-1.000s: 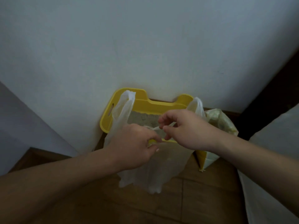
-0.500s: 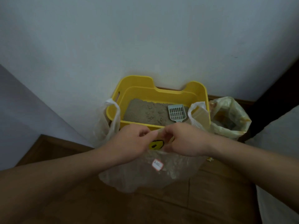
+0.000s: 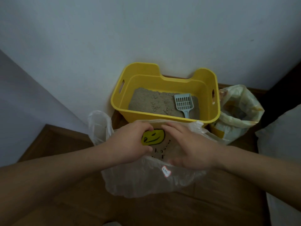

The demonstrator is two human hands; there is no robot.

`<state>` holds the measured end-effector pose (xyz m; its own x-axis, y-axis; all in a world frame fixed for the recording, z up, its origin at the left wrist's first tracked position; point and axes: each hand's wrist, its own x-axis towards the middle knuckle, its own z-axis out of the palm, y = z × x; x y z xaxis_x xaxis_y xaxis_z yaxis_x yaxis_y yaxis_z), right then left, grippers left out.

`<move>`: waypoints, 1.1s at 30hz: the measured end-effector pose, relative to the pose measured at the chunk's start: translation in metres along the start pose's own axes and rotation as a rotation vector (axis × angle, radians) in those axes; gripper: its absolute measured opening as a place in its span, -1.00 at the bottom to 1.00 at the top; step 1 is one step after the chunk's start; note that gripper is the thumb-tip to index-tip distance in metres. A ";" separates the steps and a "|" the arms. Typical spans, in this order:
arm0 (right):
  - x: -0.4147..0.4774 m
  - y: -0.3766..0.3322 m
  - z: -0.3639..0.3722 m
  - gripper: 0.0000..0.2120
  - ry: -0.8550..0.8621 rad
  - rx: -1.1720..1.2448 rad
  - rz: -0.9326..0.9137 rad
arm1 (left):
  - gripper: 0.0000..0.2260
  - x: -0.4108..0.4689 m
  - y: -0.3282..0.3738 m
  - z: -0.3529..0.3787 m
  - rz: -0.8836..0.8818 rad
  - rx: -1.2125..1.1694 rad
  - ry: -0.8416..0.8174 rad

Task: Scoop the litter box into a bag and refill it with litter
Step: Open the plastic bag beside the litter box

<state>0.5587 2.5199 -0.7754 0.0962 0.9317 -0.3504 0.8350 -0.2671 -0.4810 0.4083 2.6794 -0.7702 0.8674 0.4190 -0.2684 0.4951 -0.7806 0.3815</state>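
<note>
Near a yellow litter box [image 3: 162,118], left hand [image 3: 132,141] pinches a clear plastic bag [image 3: 146,181] at its rim; right hand [image 3: 189,148] presses inside, fingers straight. A blue scoop [image 3: 183,102] lies on the litter [image 3: 149,101].

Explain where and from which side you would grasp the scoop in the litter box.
Probably take the scoop by its handle, reaching down over the near wall of the litter box: the handle points toward the person and lies on the litter; the slotted head is broad.
</note>
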 end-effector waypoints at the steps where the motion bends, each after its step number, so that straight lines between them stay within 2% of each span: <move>1: 0.000 0.001 0.001 -0.03 0.026 -0.028 -0.029 | -0.35 0.001 -0.001 0.001 0.015 0.010 0.029; 6: 0.002 0.004 -0.005 -0.15 0.091 -0.376 -0.257 | -0.18 0.004 -0.001 0.003 0.102 0.098 0.041; 11: 0.007 0.002 -0.006 -0.01 -0.041 -0.578 -0.201 | -0.03 -0.001 0.008 0.008 0.176 0.172 -0.009; 15: 0.004 0.008 0.003 0.10 -0.138 -0.484 -0.078 | 0.13 -0.003 0.002 0.023 0.165 0.215 -0.097; 19: 0.001 0.022 0.026 0.13 -0.111 -0.336 -0.046 | 0.16 -0.009 -0.010 0.042 0.230 0.201 -0.077; 22: 0.003 0.035 0.049 0.10 -0.111 -0.293 -0.002 | 0.18 -0.011 -0.026 0.063 0.295 0.300 -0.072; 27: 0.007 0.059 0.066 -0.06 -0.184 -0.284 0.070 | 0.05 -0.005 -0.057 0.085 0.293 0.335 -0.183; 33: 0.004 0.079 0.075 -0.01 -0.177 -0.238 0.140 | -0.26 -0.001 -0.075 0.089 0.332 0.324 -0.248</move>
<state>0.5842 2.4845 -0.8753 0.1406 0.8271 -0.5442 0.9257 -0.3048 -0.2240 0.3657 2.6962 -0.8769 0.9177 0.0331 -0.3960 0.1209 -0.9725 0.1989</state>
